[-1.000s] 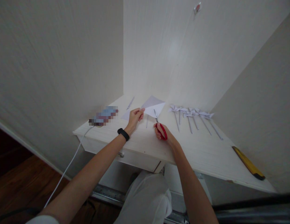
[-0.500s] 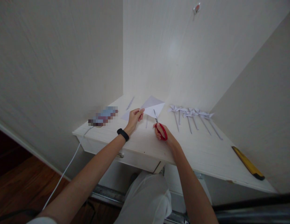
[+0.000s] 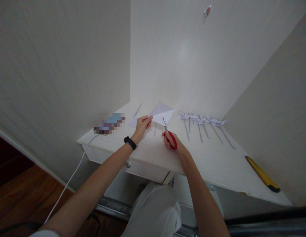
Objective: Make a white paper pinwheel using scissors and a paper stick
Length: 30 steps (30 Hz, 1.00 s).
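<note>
My left hand (image 3: 143, 125) pinches the left corner of a creased white paper square (image 3: 160, 111), which is held up over the desk. Red-handled scissors (image 3: 171, 141) are gripped in my right hand (image 3: 174, 141), with their blades pointing up at the paper's lower edge. The blades overlap the sheet in view; how deep the cut runs is too small to tell. Beneath and left of the paper lies another pale sheet (image 3: 132, 122). A thin paper stick (image 3: 155, 129) rests on the desk between my hands.
Several white paper pinwheels on sticks (image 3: 203, 119) lie in a row to the right. A yellow utility knife (image 3: 262, 174) is near the desk's right end. At the left are a pixelated phone-like object (image 3: 109, 123) with a white cable (image 3: 69, 179), and thin sticks (image 3: 137, 109) behind.
Hardly anything differs. The whole view has shifted very slightly, and both hands keep their hold on the paper and the scissors.
</note>
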Available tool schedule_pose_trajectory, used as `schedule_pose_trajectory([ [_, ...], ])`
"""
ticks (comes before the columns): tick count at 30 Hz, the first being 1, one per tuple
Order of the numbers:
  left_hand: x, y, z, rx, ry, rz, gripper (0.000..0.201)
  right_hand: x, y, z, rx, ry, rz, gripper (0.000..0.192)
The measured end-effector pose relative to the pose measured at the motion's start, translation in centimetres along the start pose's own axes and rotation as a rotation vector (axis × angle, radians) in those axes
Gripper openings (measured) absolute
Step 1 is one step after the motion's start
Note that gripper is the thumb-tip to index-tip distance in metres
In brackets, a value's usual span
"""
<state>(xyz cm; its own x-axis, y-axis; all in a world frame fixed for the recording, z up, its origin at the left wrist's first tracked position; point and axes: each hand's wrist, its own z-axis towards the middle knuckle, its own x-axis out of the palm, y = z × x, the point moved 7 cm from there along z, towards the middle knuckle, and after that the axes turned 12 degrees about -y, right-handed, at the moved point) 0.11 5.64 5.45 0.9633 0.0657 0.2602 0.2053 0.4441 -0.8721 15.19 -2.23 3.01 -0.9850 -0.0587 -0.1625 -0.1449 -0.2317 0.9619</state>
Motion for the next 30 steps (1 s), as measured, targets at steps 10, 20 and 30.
schedule_pose_trajectory([
  [10,0.04,-0.10,-0.09,-0.007,-0.007,-0.008,0.044,-0.05,0.40,-0.15,-0.030,0.000,-0.039,0.041],
  [20,0.00,-0.20,-0.16,-0.011,-0.011,-0.006,0.044,-0.21,0.19,-0.11,-0.023,-0.017,-0.026,0.042],
  [30,-0.05,0.33,0.10,-0.016,-0.012,-0.007,0.044,-0.07,0.06,-0.14,0.010,-0.009,0.013,0.040],
])
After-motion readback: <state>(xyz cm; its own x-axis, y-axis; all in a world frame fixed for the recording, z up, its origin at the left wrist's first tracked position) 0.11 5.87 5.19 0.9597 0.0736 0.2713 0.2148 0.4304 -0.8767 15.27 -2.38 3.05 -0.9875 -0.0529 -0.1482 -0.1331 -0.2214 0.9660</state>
